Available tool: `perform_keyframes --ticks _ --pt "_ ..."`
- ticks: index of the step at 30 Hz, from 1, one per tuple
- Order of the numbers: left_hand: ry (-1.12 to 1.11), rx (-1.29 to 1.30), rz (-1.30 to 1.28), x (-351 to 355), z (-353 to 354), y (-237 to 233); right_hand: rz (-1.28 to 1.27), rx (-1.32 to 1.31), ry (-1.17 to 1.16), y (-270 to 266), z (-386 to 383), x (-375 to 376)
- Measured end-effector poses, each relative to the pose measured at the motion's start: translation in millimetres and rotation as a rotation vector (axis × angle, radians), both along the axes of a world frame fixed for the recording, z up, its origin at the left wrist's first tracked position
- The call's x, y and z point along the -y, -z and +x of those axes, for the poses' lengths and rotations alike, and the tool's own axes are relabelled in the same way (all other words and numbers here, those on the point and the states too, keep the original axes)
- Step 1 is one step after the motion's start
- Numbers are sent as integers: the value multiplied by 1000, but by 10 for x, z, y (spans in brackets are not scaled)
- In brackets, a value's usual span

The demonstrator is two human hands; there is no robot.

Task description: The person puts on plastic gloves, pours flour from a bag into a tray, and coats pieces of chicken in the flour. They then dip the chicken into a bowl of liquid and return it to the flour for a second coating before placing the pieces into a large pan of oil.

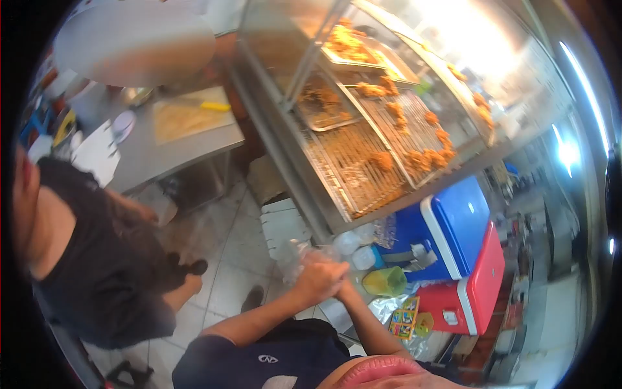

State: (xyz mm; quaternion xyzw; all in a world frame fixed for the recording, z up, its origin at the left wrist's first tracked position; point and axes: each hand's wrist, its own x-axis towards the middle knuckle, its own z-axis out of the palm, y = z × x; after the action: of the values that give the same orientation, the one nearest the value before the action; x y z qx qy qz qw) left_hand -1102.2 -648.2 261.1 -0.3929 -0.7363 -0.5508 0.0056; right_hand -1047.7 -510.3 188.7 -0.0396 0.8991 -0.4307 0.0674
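My left hand (315,282) and my right hand (341,275) meet in front of my dark shirt, fingers closed and pressed together. A clear plastic bag (295,255) bunches out on the far side of them, gripped between the two hands. My left hand covers much of the right one's fingers, and blur softens the bag's outline; I cannot make out its contents. Close by on the right are a yellow-green plastic container (385,281) and a small tub with a blue lid (365,257).
A glass display case (324,220) holds fried pieces on wire racks. Blue (447,227) and red (479,279) coolers stand below it. At left, a person in black (123,272) stands near a metal table (146,155) bearing a cutting board and a yellow-handled knife (214,106).
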Motion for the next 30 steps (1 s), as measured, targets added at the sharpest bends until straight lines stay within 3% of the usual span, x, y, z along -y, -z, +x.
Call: perform_keyframes --ticks 3,4,6,8,9,11,12,14,16,17,20,24,25,27,28,30 --pt "9 61 72 171 154 -98 -139 221 38 -211 -355 -98" --pt "15 96 152 210 165 -114 -224 113 70 -406 -421 -87" --pt "-20 128 47 250 142 56 -323 20 94 -573 -398 22" --pt "-54 117 -102 245 91 276 -785 156 325 -608 -310 169" --pt "-91 155 -61 220 71 340 -794 198 296 -679 -280 267" --pt "-169 134 -99 193 -4 411 -372 3 311 -784 -412 447" --pt "-187 103 -125 206 -27 443 -583 -44 299 -685 -425 388" --pt "-296 151 -142 215 -105 487 -600 -66 345 -724 -454 486" --pt "-347 164 -136 213 -151 518 -179 -511 457 -606 -467 426" --pt "-259 122 -215 180 -76 531 -97 -671 548 -617 -486 422" --pt "-129 114 -235 77 291 515 -391 -785 815 -726 -638 423" --pt "73 147 -90 243 288 299 -858 -604 915 -899 -616 341" --pt "76 149 -89 270 234 273 -898 -558 933 -902 -592 253" --pt "93 296 370 366 76 227 -801 -610 1010 -852 -627 11" --pt "92 302 362 417 -1 180 -805 -603 1015 -752 -565 -165" --pt "-10 454 450 479 -157 67 -751 -398 699 -551 -351 -429"
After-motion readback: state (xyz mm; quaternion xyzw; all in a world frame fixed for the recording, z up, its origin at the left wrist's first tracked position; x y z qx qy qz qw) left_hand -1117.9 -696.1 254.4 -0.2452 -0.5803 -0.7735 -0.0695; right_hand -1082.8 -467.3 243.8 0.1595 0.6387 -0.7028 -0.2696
